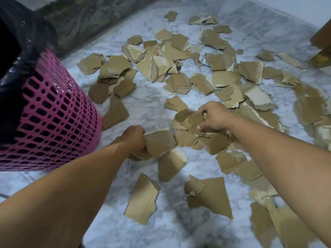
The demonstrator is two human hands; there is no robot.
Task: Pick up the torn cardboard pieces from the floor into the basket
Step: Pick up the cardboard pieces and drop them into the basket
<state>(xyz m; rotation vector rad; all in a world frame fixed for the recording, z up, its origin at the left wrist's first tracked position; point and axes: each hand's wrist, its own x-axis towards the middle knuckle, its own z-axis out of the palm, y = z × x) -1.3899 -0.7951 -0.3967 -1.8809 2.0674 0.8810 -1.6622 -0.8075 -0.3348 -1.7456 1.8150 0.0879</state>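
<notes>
Several torn brown cardboard pieces (180,51) lie scattered over the white marble floor (148,102). A pink plastic mesh basket (53,122) lined with a black bag (19,38) stands at the left. My left hand (133,138) is closed around a bunch of cardboard pieces (158,142), just right of the basket's foot. My right hand (214,117) grips a crumpled cardboard piece (190,120) from a small heap in the middle. Two larger cardboard pieces (143,199) lie between my forearms.
A dark stone strip (86,20) runs along the far left behind the basket. A brown box-like object (321,49) stands at the right edge. A white wall base (286,8) bounds the floor at the back right. Bare floor shows near the basket.
</notes>
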